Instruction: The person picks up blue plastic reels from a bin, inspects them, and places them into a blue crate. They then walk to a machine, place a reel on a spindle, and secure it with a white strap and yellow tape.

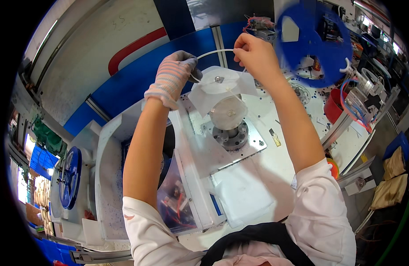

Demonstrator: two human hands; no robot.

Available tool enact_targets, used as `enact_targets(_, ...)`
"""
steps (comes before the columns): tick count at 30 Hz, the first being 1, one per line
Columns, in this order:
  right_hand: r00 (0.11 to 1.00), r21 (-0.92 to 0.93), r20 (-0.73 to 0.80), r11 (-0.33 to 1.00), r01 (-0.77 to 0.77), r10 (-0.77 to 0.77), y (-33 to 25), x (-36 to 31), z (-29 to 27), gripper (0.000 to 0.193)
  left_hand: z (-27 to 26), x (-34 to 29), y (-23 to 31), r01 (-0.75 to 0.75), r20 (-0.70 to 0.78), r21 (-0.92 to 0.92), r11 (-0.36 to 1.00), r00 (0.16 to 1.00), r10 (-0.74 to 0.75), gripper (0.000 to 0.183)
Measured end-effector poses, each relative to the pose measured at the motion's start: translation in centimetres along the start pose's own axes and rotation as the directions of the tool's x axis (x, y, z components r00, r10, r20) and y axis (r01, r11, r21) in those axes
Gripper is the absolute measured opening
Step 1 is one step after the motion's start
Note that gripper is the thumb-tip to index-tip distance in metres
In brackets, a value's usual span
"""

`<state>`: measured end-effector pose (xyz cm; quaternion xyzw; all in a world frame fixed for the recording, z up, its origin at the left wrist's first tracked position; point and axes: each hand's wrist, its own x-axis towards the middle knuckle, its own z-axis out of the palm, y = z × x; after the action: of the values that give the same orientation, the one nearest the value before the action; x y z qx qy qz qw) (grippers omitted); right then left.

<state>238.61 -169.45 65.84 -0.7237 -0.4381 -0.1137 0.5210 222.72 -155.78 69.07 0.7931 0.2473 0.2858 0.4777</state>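
My left hand (174, 76), in a grey and orange striped knit glove, is closed on one end of a thin white cord or tube (215, 52). The cord arches across to my bare right hand (253, 55), whose thumb and fingers pinch its other side. Just below the arc lies a translucent white sheet (202, 99) with a small metal tip (219, 80) showing at its middle. Under it are a pale round disc (229, 113) and a round metal hub (231, 137) bolted to a plate. Whether the cord touches the sheet, I cannot tell.
A stack of white sheets (244, 193) lies nearer me on the white table. To the left stands a white bin-like housing (109, 177). A blurred blue wheel (315, 66) is at far right, near a red cup (334, 106) and a metal frame with coloured tubes (362, 99).
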Motion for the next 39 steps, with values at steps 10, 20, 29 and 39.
enact_targets(10, 0.985, -0.221, 0.169, 0.975, 0.019, 0.019, 3.8, 1.6, 3.6, 0.009, 1.5, 3.7, -3.8, 0.001, -0.03, 0.7, 0.715, 0.999, 0.028, 0.019)
enact_targets(20, 0.984, -0.202, 0.143, 0.97, 0.133, -0.105, 4.0, 0.4, 4.2, 0.012, 1.7, 2.7, -4.8, -0.02, -0.019, 0.662, 0.749, 0.999, 0.043, 0.021)
enact_targets(29, 0.985, -0.205, 0.149, 0.971, 0.118, -0.089, 4.1, 0.0, 4.5, 0.013, 2.2, 1.9, -5.1, -0.087, 0.037, 0.624, 0.777, 0.996, 0.082, 0.031)
enact_targets(39, 0.983, -0.151, 0.185, 0.988, 0.02, 0.009, 4.9, -2.2, 3.5, 0.03, 2.2, 3.0, -8.0, -0.15, 0.077, 0.663, 0.733, 0.988, 0.132, 0.029)
